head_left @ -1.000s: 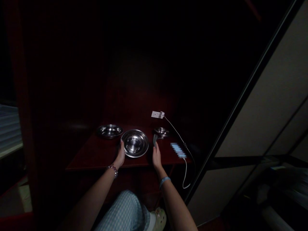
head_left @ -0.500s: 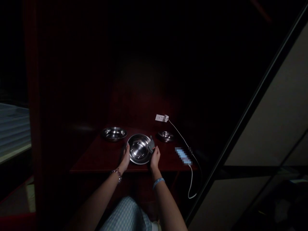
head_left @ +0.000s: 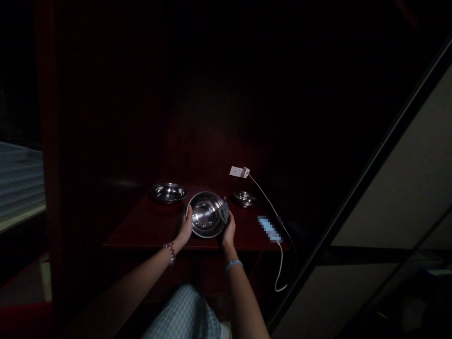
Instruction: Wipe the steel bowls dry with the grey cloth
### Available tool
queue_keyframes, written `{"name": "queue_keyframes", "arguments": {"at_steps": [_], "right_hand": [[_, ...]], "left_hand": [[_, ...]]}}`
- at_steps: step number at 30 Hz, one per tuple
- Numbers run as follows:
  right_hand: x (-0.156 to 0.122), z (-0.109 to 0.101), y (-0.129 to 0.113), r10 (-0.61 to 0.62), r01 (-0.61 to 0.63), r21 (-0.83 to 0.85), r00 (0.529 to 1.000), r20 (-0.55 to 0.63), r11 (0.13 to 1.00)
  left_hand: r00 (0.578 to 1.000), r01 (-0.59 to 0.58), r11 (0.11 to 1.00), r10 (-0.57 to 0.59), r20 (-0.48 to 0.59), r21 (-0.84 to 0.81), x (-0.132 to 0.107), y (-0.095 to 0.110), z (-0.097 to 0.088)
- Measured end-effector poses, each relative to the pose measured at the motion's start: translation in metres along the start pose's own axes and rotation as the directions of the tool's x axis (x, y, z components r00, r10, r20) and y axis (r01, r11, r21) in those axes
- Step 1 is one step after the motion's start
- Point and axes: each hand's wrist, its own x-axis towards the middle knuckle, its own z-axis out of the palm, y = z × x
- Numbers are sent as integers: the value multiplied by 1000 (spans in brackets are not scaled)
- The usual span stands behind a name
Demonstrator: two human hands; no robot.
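Observation:
A round steel bowl (head_left: 205, 217) is tilted up off the dark red shelf (head_left: 148, 226), its inside facing me. My left hand (head_left: 185, 229) grips its left rim, fingers curled around the edge. My right hand (head_left: 229, 230) is closed on a small grey cloth or pad (head_left: 224, 213) pressed against the bowl's right rim. Both wrists wear bands. The lighting is very dim.
A shallow steel dish (head_left: 168, 192) sits at the back left of the shelf and a small steel bowl (head_left: 244, 198) at the back right. A phone (head_left: 270, 228) lies at the right, its white cable running to a wall socket (head_left: 239, 171). A dark sliding frame stands right.
The bowl lay flat on the shelf a second ago; both hands have lifted and tilted it towards me. My right hand brought the grey cloth from beside the bowl onto its right rim.

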Motion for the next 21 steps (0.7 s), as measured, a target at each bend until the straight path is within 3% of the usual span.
{"name": "queue_keyframes", "arguments": {"at_steps": [7, 14, 21], "right_hand": [[-4, 0, -3, 18, -27, -115, 997, -75, 993], [-11, 0, -15, -47, 40, -310, 999, -13, 950], [-16, 7, -18, -109, 109, -463, 994, 27, 880]], "left_hand": [[1000, 12, 1000, -13, -27, -19, 11, 4, 8], [999, -24, 995, 26, 18, -99, 14, -4, 5], [999, -34, 999, 34, 14, -30, 17, -14, -1]]}}
